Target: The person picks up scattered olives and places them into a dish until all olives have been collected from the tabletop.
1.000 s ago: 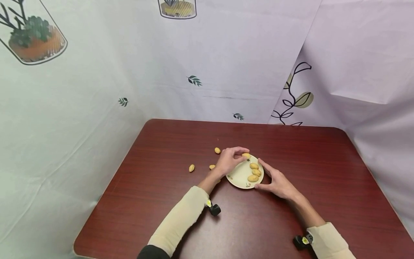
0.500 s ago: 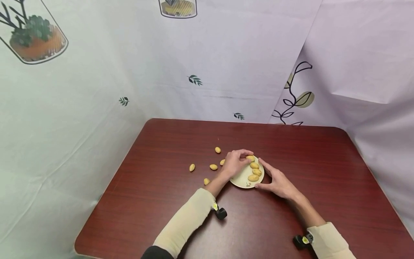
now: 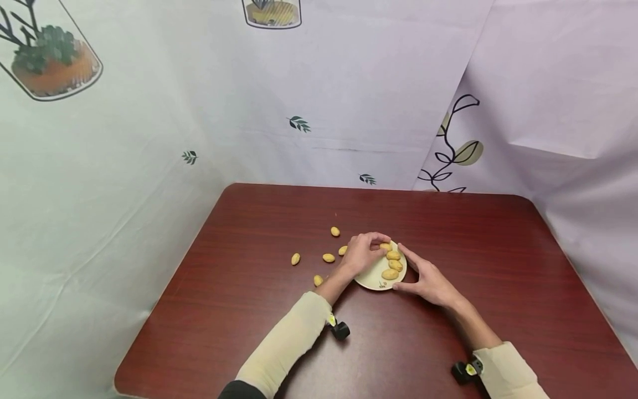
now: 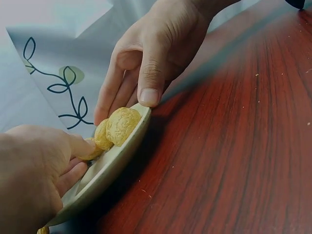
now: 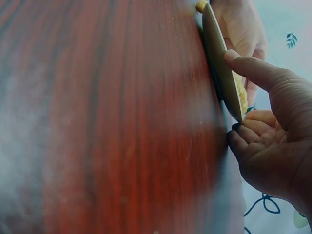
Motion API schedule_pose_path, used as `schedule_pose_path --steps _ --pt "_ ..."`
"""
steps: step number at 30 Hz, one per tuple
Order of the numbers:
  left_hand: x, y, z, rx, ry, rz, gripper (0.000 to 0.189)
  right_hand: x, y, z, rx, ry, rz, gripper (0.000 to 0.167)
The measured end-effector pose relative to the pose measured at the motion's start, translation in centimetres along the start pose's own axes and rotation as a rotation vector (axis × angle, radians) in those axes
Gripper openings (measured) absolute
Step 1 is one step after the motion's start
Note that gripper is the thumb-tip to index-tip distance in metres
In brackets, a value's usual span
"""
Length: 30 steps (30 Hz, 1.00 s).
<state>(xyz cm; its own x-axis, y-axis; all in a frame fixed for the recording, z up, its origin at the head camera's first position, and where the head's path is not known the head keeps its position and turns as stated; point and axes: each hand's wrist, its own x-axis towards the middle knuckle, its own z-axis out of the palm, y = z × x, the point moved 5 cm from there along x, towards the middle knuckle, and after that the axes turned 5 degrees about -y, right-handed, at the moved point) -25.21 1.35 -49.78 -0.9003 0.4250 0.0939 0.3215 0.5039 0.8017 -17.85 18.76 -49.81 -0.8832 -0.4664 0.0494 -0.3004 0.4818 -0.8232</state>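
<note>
A small cream plate (image 3: 370, 277) with printed motifs sits on the dark red table, bearing several yellow, wrinkled, egg-shaped pieces (image 3: 390, 274). Reaching over its left side, my left hand (image 3: 359, 256) pinches one yellow egg-shaped piece (image 3: 386, 247) between thumb and fingers at the far part of the plate, beside the others in a row. My right hand (image 3: 431, 284) holds the plate's right side. In the left wrist view its thumb (image 4: 150, 80) presses on the rim next to the nearest piece. The right wrist view shows the other fingers (image 5: 253, 131) curled at the plate's edge.
Left of the plate, several loose yellow pieces (image 3: 328, 258) lie scattered on the table (image 3: 239, 310); one piece (image 3: 296, 259) is farthest left. A patterned white cloth (image 3: 319, 94) hangs behind the table and along both sides.
My left hand has moved right and slightly toward me, carrying its yellow piece close to the others on the plate. The right hand has stayed at the rim.
</note>
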Motion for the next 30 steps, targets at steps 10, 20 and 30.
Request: schedule_pose_path --steps 10,20,30 --pt "0.1 -0.1 -0.1 -0.007 -0.019 0.004 0.025 0.1 0.1 0.1 0.016 -0.003 0.002 0.104" --pt "0.1 -0.2 -0.3 -0.065 -0.042 0.014 0.028 0.1 -0.1 0.1 0.025 -0.006 -0.002 0.103" --pt "0.2 0.2 -1.7 -0.150 -0.064 0.083 0.029 0.0 -0.1 -0.1 0.007 -0.009 0.014 0.103"
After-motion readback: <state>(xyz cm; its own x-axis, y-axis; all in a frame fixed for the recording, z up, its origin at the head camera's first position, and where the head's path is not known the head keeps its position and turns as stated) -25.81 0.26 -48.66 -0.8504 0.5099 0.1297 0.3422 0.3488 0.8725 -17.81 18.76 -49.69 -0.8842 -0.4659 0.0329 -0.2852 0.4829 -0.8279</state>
